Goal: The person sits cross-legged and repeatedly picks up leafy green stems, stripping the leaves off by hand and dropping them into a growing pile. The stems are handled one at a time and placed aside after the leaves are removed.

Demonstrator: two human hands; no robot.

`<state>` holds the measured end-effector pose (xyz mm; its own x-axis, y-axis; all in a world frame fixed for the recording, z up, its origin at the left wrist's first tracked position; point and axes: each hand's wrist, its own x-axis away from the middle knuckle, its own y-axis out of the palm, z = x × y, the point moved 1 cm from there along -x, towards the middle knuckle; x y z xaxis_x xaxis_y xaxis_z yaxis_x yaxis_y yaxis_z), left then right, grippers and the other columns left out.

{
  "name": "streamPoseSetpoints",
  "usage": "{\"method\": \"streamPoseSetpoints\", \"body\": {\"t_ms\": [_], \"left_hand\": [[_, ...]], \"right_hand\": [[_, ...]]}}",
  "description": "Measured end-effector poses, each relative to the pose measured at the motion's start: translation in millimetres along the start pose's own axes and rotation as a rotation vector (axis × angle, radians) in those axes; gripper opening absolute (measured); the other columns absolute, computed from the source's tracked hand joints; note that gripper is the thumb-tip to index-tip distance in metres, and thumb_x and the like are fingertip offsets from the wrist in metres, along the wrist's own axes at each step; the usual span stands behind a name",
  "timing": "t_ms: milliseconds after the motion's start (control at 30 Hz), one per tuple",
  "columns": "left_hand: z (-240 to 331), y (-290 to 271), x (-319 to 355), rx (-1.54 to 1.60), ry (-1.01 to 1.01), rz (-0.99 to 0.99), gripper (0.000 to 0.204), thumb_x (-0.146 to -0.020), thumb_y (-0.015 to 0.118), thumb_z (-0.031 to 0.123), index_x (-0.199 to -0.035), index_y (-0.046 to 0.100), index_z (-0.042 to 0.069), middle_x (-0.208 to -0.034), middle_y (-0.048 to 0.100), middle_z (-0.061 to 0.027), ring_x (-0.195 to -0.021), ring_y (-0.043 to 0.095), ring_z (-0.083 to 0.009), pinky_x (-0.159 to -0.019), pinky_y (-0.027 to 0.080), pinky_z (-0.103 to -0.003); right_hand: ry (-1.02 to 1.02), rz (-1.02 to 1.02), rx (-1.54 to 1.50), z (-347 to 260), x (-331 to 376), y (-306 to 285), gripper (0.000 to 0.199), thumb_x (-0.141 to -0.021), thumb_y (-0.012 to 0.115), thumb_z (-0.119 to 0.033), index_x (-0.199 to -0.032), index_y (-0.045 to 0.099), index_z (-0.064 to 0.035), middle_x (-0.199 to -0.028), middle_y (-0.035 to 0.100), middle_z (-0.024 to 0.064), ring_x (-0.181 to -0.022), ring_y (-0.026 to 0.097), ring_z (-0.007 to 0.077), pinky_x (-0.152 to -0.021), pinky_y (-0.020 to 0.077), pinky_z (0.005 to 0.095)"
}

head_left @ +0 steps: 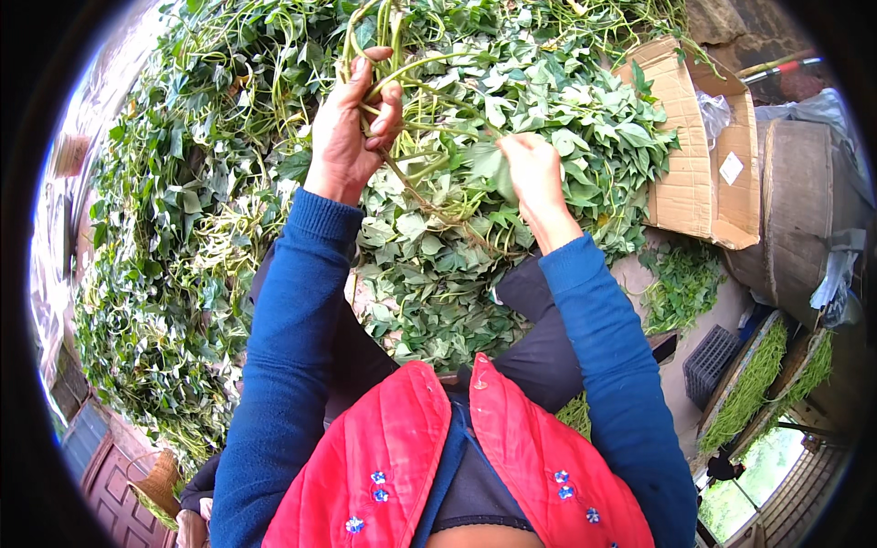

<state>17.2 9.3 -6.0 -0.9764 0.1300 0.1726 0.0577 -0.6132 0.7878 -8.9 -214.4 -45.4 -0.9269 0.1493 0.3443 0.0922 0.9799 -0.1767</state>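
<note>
My left hand point(349, 137) is closed around a bunch of long, pale green vine stems point(388, 36), which look like sweet potato vines. Some of these stems loop up past the fingers, and others trail toward the right. Beside it, my right hand point(539, 183) is turned palm inward, its fingertips pinched at the end of a stem. A broad green leaf point(489, 163) hangs at those fingers, partly covered by the hand. Below both hands spreads a heap of picked leaves point(438, 315); a larger pile of tangled vines point(183, 201) covers the left side.
An open cardboard box point(676, 119) lies at the right edge of the leaves, with a brown barrel-like container point(804, 201) behind it. Lower right are a dark plastic crate point(711, 365) and round trays of green strips point(749, 388). A wicker basket point(160, 479) stands at lower left.
</note>
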Motion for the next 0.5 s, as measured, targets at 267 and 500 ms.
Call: {"method": "streamPoseSetpoints", "body": {"t_ms": [267,500], "left_hand": [[6,4,0,0.049,-0.031,-0.054,0.033,-0.099,0.037,0.034,-0.121,0.046,0.011,-0.067,0.049,-0.0018,-0.038,0.033,-0.0039,-0.032,0.023,-0.016],[14,4,3,0.067,-0.089,-0.080,0.033,-0.099,0.036,0.031,-0.122,0.046,0.009,-0.062,0.047,-0.0034,-0.035,0.031,-0.0046,-0.032,0.024,-0.017]], "right_hand": [[-0.512,-0.387,0.464,-3,-11,3,0.042,-0.080,0.059,0.002,-0.120,0.055,-0.0069,-0.120,0.057,0.0094,-0.114,0.051,0.0214,-0.099,0.0373,0.0334],[-0.114,-0.791,0.264,-8,-1,3,0.045,-0.082,0.064,-0.005,-0.124,0.051,-0.0032,-0.115,0.062,0.0054,-0.107,0.055,0.0128,-0.095,0.0415,0.0308]]}}
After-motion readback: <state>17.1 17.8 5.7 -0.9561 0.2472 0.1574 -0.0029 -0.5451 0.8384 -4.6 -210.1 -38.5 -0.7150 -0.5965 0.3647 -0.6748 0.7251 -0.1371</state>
